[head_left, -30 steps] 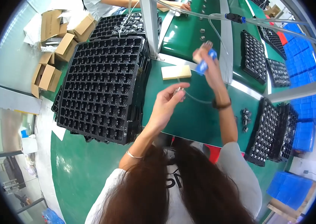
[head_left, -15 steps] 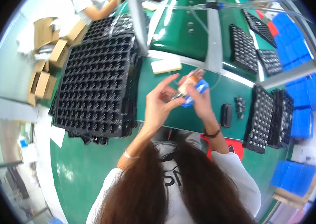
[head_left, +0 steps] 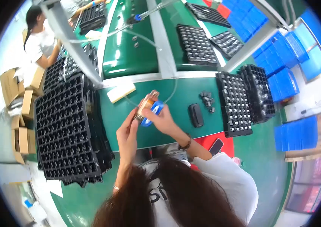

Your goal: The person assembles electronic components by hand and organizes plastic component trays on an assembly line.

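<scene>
My right hand [head_left: 160, 120] grips a small tool with a blue body and a tan, orange-tinted barrel [head_left: 148, 102], held over the green bench [head_left: 175, 94]. A thin clear hose [head_left: 173, 89] runs up from it toward the rail. My left hand [head_left: 128, 130] meets the tool's lower tip with its fingertips pinched there; whether a small part sits between them I cannot make out. A stack of black compartment trays [head_left: 67, 132] lies just left of my hands.
A black oval part [head_left: 196, 114] and several small black pieces [head_left: 207, 100] lie right of my hands, beside more black trays [head_left: 236, 104]. A pale block [head_left: 120, 92] sits behind. Blue bins [head_left: 296, 132] stand at right, cardboard boxes [head_left: 20, 125] at left. Another person [head_left: 41, 39] works far left.
My hands came together and drew closer to my body with the tool between them. The view swung right, bringing the right trays and blue bins into sight.
</scene>
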Demonstrator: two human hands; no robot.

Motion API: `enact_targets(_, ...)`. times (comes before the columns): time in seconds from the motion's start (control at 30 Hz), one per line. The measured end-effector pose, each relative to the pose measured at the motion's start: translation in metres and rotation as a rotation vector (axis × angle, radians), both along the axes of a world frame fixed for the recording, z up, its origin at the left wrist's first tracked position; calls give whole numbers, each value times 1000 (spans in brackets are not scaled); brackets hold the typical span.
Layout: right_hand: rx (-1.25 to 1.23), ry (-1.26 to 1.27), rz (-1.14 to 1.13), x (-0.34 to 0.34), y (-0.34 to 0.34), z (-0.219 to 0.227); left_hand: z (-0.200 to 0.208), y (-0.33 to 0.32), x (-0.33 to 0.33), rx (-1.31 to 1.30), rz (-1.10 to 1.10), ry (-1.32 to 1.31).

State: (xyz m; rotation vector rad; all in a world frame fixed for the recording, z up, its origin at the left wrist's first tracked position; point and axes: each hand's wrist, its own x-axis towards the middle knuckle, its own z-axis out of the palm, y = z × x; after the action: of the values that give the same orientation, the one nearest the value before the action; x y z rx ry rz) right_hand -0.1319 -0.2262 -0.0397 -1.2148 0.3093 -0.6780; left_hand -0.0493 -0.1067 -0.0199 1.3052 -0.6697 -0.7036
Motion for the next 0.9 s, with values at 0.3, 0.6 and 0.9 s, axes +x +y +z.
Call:
enact_targets(0.3,47,38,-16,4,4,-1,-9,-1,2,-85,26,321)
enact_targets(0.6,93,69,-1,15,2,-12,-22,-7,1,-110,28,251)
enact_targets(0.9,143,141,-99,62,-23,-21,-34,-26,28,-156,101,283)
